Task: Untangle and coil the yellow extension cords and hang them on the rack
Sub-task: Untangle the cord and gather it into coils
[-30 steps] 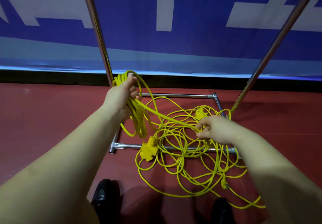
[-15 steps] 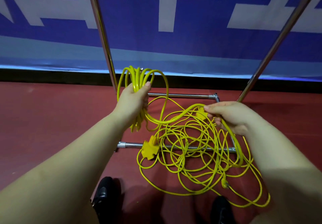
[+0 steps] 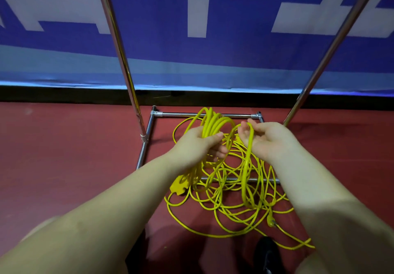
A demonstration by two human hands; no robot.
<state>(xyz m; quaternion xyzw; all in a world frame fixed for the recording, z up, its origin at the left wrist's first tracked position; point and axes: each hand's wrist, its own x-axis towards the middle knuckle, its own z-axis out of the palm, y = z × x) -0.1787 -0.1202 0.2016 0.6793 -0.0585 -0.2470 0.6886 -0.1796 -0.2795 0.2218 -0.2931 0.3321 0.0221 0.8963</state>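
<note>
Coiling is mid-way: the left hand (image 3: 197, 143) grips the gathered coil (image 3: 213, 122) while the right hand (image 3: 264, 138), fingers curled, brings a fresh loop (image 3: 247, 167) beside it, which next needs laying into the left grip, most cord (image 3: 223, 207) still tangled on the floor over the rack (image 3: 119, 45) base.
</note>
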